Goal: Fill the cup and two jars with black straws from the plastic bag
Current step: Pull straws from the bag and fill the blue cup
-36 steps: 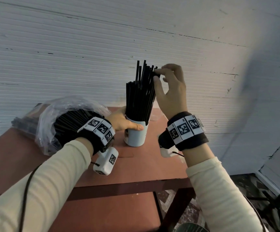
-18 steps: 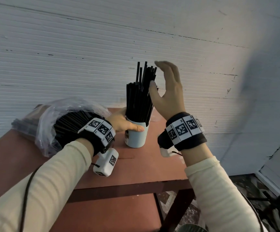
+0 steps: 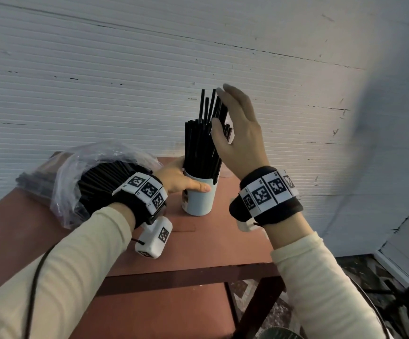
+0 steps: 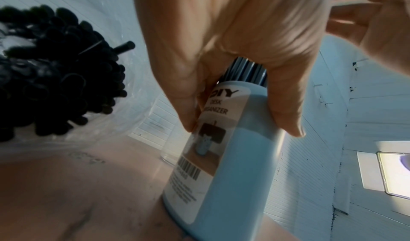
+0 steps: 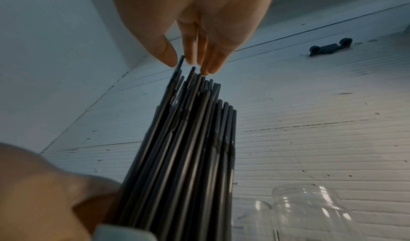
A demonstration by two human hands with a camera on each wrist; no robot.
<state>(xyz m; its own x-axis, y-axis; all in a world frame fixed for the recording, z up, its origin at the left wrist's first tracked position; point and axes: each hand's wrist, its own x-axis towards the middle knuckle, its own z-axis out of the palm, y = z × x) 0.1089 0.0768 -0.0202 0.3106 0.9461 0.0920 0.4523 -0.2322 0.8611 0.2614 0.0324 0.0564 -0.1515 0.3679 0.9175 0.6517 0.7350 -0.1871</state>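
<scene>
A pale blue cup (image 3: 199, 200) (image 4: 224, 165) stands on the red-brown table (image 3: 210, 245), packed with upright black straws (image 3: 202, 140) (image 5: 188, 148). My left hand (image 3: 179, 177) (image 4: 233, 51) grips the cup near its rim, thumb across the front. My right hand (image 3: 237, 133) (image 5: 195, 34) is flat with straight fingers, its fingertips (image 5: 206, 67) at the tops of the tallest straws. The clear plastic bag (image 3: 86, 177) of black straws (image 4: 51, 79) lies left of the cup. Two clear jars (image 5: 308, 213) stand behind the cup, near the wall.
A white ribbed wall (image 3: 125, 94) runs just behind the table. The table's right edge and front edge drop to a patterned floor (image 3: 370, 277). A small white device (image 3: 154, 238) hangs under my left wrist above the table.
My right hand let go of the straw tips it was pinching, straightened its fingers and now lies flat against the tops of the straws. The left hand kept hold of the cup.
</scene>
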